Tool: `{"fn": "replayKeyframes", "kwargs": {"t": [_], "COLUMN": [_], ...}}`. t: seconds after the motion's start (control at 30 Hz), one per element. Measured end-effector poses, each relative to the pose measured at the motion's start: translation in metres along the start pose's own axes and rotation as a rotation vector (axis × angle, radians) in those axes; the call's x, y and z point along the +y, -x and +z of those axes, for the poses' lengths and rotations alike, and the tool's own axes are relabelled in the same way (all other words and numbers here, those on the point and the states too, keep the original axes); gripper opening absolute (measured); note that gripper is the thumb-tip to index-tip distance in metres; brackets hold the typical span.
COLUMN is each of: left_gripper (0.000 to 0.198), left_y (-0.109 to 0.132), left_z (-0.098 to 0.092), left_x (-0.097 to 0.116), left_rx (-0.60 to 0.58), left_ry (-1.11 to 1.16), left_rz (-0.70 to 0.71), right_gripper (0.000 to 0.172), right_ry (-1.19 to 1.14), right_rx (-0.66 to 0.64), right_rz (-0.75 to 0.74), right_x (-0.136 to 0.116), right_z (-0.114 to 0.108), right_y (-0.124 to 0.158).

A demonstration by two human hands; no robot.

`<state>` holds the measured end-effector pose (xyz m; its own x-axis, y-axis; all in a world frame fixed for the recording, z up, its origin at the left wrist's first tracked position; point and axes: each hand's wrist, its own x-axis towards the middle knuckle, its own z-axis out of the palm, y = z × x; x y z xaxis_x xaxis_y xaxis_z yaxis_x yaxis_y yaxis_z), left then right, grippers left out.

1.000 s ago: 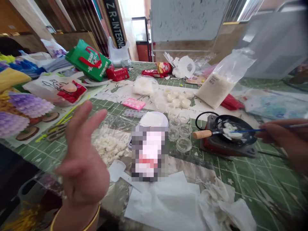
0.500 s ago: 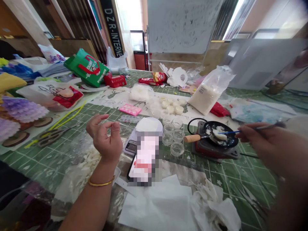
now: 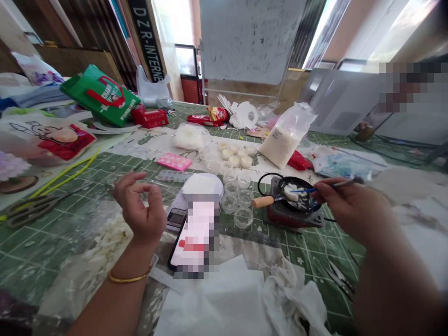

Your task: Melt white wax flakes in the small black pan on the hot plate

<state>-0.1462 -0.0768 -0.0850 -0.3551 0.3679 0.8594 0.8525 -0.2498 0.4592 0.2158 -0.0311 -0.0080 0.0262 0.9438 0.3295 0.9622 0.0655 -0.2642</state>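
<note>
The left hand (image 3: 142,203) is raised over the surface (image 3: 336,238), near the scale (image 3: 217,184); its fingers are loosely curled, a gap is left between thumb and forefinger, and nothing is gripped. A bangle (image 3: 128,278) is worn on the wrist. By the right hand (image 3: 336,193), closed in a pinch of thumb and fingers, a blue stick (image 3: 304,190) is held at a shallow slant, its tip brought to the white mass (image 3: 291,192) in the pan (image 3: 311,204). The pan is seated on a burner (image 3: 294,221), its wooden handle (image 3: 263,201) being pointed leftward.

Clear cups (image 3: 243,218) are grouped between burner and scale; behind them, filled cups (image 3: 246,161) are clustered on the printed runner. The scale is topped by a white sheet (image 3: 199,183), and a phone (image 3: 196,238), its screen partly blurred, is laid against the near side. White flakes (image 3: 112,233) are spread on plastic below the left hand. In the foreground, paper (image 3: 213,303) is placed beside crumpled tissue (image 3: 296,298). Scissors (image 3: 31,210) are seen at far left. A pink mould (image 3: 174,162) is set beyond the scale, and a bag of granules (image 3: 280,145) is leaned behind the pan.
</note>
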Motion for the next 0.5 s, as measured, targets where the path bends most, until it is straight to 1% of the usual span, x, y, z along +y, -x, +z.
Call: {"fn": "replayKeyframes", "kwargs": {"t": [0.13, 0.3, 0.37, 0.43, 0.5], "left_gripper": [0.007, 0.011, 0.013, 0.014, 0.018], "left_y": [0.001, 0.0013, 0.0019, 0.0027, 0.0031], "left_z": [-0.0001, 0.0007, 0.0014, 0.0021, 0.0022], "left_x": [0.0008, 0.0018, 0.0015, 0.0015, 0.0023], "left_rx": [-0.02, -0.016, -0.017, -0.026, -0.046], "left_ry": [-0.044, -0.043, -0.041, -0.031, -0.018], "left_rz": [-0.026, -0.023, -0.021, -0.021, -0.032], "right_gripper": [0.029, 0.032, 0.031, 0.03, 0.031], "right_ry": [0.024, 0.093, 0.091, 0.058, 0.042], "right_rx": [-0.023, -0.005, -0.029, -0.043, -0.019], "right_rz": [0.024, 0.04, 0.06, 0.047, 0.016], "right_x": [0.0004, -0.0013, -0.0019, -0.0026, -0.0029], "right_z": [-0.0004, -0.0004, -0.0012, -0.0017, -0.0011], "right_y": [-0.0005, -0.0016, -0.0011, -0.0002, 0.0001]}}
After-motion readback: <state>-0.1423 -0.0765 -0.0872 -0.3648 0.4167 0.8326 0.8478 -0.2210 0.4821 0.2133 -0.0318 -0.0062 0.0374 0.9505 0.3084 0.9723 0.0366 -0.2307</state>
